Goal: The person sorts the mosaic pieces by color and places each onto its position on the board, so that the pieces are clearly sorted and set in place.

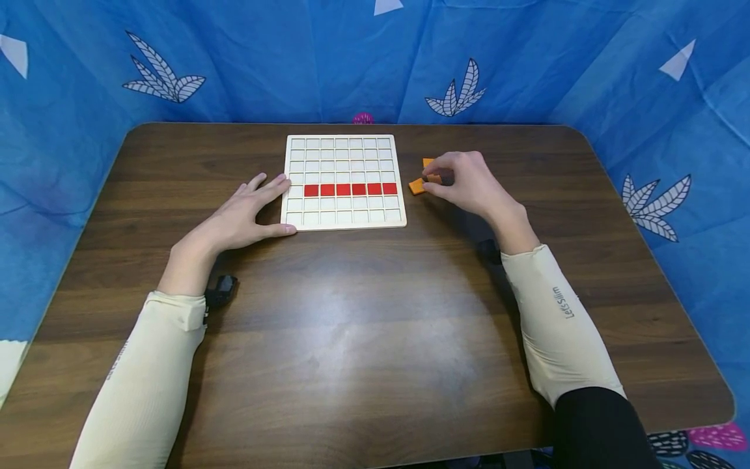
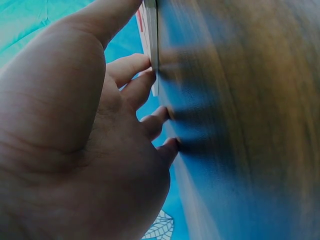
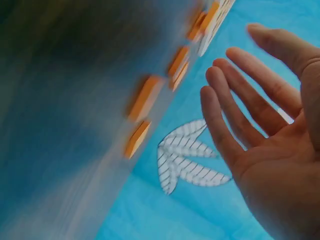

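A white grid board (image 1: 341,137) lies flat on the table, with red tiles (image 1: 359,189) filling most of one row. My left hand (image 1: 237,215) is spread along its left side, index fingertip on the edge and thumb by the near-left corner. In the left wrist view two fingertips meet the board's edge (image 2: 153,30), while two others reach the tabletop. To the right of the board, my right hand (image 1: 469,182) hovers over several loose orange tiles (image 1: 416,187), partly hiding them. The right wrist view has its fingers extended, nothing between them, apart from the orange tiles (image 3: 146,97).
The brown wooden table (image 1: 375,326) has rounded corners. Blue cloth (image 1: 363,58) with leaf prints hangs behind it and at both sides. A small dark device (image 1: 221,291) sits at my left wrist.
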A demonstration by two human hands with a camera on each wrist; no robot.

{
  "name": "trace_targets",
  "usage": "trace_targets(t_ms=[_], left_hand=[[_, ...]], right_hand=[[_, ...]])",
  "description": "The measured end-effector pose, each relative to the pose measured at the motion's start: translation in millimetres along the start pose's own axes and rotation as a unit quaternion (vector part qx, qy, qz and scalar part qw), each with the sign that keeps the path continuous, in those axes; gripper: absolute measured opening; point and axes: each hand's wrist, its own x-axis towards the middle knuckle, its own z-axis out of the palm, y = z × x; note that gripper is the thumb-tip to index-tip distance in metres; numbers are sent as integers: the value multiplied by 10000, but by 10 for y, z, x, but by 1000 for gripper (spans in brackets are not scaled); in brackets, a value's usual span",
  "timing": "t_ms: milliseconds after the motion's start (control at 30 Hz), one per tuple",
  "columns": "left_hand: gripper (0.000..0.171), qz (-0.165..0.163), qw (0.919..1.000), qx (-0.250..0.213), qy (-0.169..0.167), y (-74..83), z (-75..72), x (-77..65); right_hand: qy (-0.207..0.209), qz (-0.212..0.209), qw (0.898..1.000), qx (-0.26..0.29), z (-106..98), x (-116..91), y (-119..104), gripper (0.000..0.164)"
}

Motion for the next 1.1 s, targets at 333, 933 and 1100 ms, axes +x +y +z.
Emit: trace_targets(t_ms=[333,933,1100], left_hand=[[100,-26,10000,-14,-1,-9,-4,-7],[101,4,10000,-8,7,-30,6,4],[101,-27,10000,-17,-23,-14,3,22]], right_hand=[[-179,145,9997,-72,-94,-156,219,39],[-517,-342,9978,-240,134,171,-79,38],[-668,-120,9974,-224,148,185,-94,32]])
